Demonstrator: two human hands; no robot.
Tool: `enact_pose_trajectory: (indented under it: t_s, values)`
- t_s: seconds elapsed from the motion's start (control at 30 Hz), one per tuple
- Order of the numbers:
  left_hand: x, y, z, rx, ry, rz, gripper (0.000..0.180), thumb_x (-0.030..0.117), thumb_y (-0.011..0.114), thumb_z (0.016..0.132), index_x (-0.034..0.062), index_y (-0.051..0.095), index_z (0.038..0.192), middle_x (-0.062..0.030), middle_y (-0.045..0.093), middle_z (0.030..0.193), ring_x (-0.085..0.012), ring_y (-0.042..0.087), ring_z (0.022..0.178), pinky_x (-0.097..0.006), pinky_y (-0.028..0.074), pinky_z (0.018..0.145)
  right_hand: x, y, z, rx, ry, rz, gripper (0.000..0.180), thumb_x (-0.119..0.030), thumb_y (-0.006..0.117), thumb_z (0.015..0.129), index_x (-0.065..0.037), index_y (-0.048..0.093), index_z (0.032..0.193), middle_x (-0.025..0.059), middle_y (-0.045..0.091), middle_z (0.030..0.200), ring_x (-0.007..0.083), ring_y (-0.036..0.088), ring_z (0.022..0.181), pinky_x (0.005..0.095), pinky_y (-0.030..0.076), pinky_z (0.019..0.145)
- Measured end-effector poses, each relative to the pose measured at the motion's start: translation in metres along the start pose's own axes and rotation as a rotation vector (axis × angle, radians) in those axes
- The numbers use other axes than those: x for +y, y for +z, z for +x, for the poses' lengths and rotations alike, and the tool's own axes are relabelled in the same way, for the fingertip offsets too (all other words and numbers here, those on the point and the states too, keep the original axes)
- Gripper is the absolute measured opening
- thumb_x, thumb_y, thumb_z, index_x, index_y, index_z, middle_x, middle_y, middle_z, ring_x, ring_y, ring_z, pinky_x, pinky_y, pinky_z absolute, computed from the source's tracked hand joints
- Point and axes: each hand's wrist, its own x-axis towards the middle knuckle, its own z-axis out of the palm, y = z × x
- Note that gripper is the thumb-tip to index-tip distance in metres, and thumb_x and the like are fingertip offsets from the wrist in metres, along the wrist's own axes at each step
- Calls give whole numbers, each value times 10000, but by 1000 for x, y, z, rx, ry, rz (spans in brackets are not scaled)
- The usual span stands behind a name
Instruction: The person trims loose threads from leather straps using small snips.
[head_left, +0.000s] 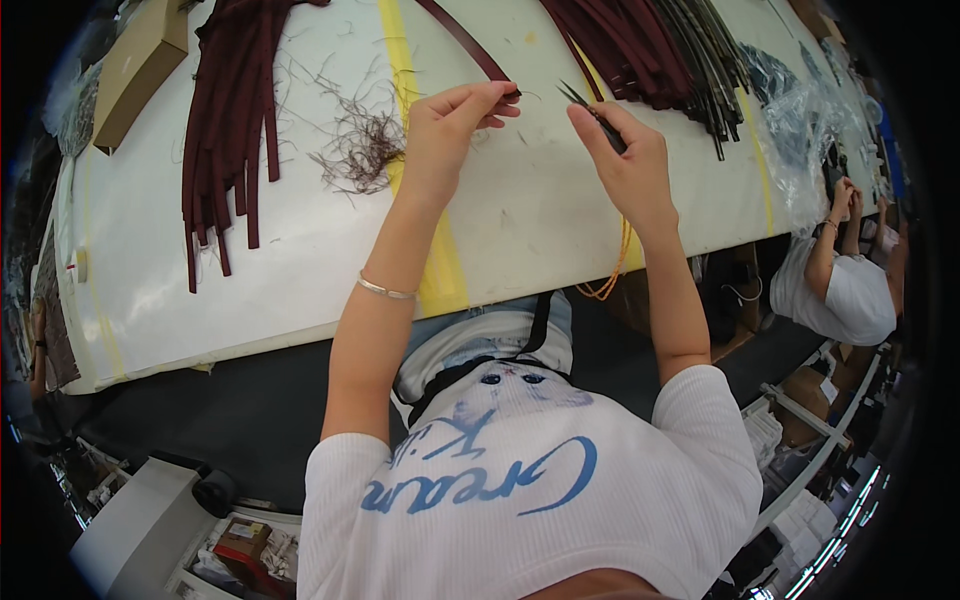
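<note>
In my left hand [452, 122] the end of a narrow maroon strap [466, 42] is pinched between thumb and fingers. The rest of that strap runs away across the table to the upper edge. A short loose thread shows at the pinched end. My right hand [636, 168] grips a pair of dark thread snips [600, 122], their pointed tips aimed toward the strap end but apart from it. An orange cord [618, 262] hangs below the right hand. Between the two hands lies bare white tabletop [530, 190].
Maroon straps [228, 130] lie bundled at left, beside a tangle of thread clippings [362, 150]. More maroon straps [635, 45] and dark green ones [712, 70] lie at far right, near clear plastic bags [800, 130]. A cardboard box [143, 70] stands far left. Another person [838, 285] is at right.
</note>
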Motion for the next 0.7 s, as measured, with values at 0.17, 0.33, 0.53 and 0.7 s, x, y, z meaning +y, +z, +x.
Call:
enact_pose_trajectory:
  t_s: [0.17,0.33,0.53,0.7]
  values:
    - [-4,-2,3,15,-25,-19,284,170,576,928,-54,664,1079,-137,681,1048,-215,667,937,-280,504,811,-4,7,-7,-68,-52,-136,275,-335,695,832,-61,682,848,41,507,491,141,470,426,286,352,447]
    - [-10,-6,6,30,-42,-23,274,164,579,927,-44,667,1082,-126,682,1054,-199,665,928,-276,505,817,-7,18,-5,-73,-210,-337,269,-316,659,853,-56,656,785,75,528,469,234,520,406,340,385,433]
    - [-11,-5,7,32,-15,24,257,169,591,922,-27,683,1061,-104,690,1041,-167,660,913,-268,511,807,-7,25,2,-90,-339,-448,307,-304,615,879,-39,625,724,114,541,472,303,559,428,390,432,445]
    - [-11,-4,6,28,7,63,244,170,598,914,-16,697,1038,-95,695,1026,-161,658,913,-266,514,806,-6,26,4,-117,-335,-513,339,-305,598,894,-38,606,686,122,545,475,315,559,426,406,443,448]
